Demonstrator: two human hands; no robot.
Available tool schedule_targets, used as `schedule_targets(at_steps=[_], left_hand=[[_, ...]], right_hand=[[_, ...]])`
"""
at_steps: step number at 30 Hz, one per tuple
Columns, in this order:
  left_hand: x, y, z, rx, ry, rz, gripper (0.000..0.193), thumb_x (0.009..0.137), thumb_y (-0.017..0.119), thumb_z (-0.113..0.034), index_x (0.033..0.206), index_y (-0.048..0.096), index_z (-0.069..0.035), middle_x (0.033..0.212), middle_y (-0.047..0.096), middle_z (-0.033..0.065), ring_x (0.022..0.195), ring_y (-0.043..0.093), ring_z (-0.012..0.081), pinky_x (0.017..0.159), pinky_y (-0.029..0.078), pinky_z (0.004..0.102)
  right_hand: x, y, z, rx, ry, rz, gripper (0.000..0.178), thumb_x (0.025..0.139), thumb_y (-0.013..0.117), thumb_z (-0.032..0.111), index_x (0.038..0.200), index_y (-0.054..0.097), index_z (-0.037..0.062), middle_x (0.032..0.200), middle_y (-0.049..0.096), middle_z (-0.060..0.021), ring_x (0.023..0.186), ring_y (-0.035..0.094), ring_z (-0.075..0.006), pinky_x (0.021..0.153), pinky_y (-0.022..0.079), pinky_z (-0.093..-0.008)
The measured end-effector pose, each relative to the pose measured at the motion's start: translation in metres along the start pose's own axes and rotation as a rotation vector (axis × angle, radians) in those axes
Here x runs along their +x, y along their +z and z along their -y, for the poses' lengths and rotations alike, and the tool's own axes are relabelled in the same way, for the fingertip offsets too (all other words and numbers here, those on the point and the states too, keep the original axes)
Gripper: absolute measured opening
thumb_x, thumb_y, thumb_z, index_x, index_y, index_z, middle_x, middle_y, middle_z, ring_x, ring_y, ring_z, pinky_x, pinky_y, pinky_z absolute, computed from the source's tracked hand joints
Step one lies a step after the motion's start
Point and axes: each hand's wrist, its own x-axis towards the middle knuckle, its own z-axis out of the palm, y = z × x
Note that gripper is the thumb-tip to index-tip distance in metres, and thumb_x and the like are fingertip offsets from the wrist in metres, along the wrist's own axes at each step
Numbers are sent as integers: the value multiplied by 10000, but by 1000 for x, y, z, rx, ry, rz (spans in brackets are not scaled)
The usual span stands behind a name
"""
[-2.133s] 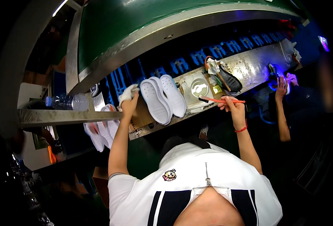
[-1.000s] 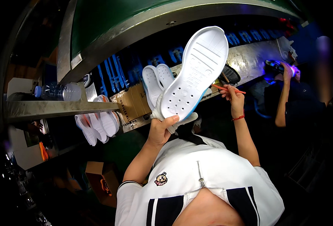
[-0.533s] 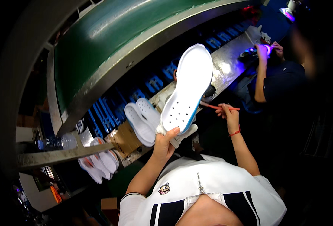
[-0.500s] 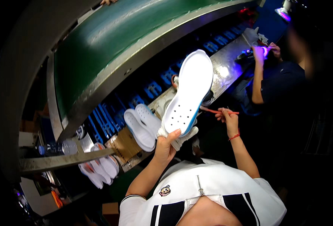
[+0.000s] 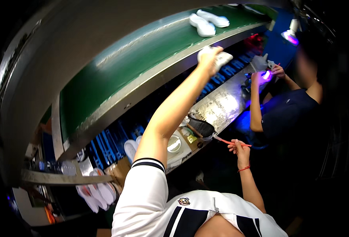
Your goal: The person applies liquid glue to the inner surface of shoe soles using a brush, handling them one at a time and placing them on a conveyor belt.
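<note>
The red brush (image 5: pixel 224 140) is pinched in the right grip (image 5: pixel 239 149); the left grip (image 5: pixel 209 61) clasps a white cloth (image 5: pixel 223 59). Beyond the latter grip, two white soles (image 5: pixel 202 26) lie on a green belt (image 5: pixel 151 57). Left of the right grip sits a dark shoe (image 5: pixel 203 127).

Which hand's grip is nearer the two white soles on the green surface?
Left. The left grip is at the near edge of the green surface, just short of the white soles; the right grip, holding an orange brush, is farther away.

Two white soles (image 5: pixel 202 26) lie on the green surface (image 5: pixel 143 59).
</note>
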Motion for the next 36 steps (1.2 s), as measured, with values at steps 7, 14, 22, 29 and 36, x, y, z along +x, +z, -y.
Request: schedule_targets(at_steps=[7,14,22,29,36], left_hand=[[-291,-95,72,909,229,37,373,905,567,-89,1273,519,-55,1050,644,98,879,642,149,712,554,298],[-432,-312,-45,1404,417,-749,422,823,619,-23,1233,532,-67,1089,655,103,906,659,208,797,519,302],[-400,-373,-82,1989,-217,-305,454,795,653,-195,1233,553,-127,1118,624,160,1048,577,344,921,439,414],[-441,-373,-129,1812,-251,-396,356,879,566,-237,1180,591,-50,1064,637,206,989,615,329,868,470,401],[-551,-236,-73,312,-239,-629,556,763,588,80,1287,402,73,1135,581,223,1007,623,388,804,584,479]], right_hand=[[-12,17,-26,-12,81,84,291,954,547,238,1009,641,-33,791,685,-94,611,585,-85,530,389,-182],[-15,57,-44,-112,154,253,294,956,546,258,1021,634,-15,780,677,-72,617,586,-84,519,381,-178],[-40,99,-34,-117,102,352,268,965,519,201,1006,647,-31,793,688,-84,622,583,-82,547,391,-186],[-51,96,-37,-150,106,288,271,960,526,209,1000,649,-29,792,686,-83,626,586,-86,545,391,-185],[-43,87,-44,-86,166,248,273,952,544,226,1006,648,-22,793,685,-82,630,591,-85,540,392,-183]])
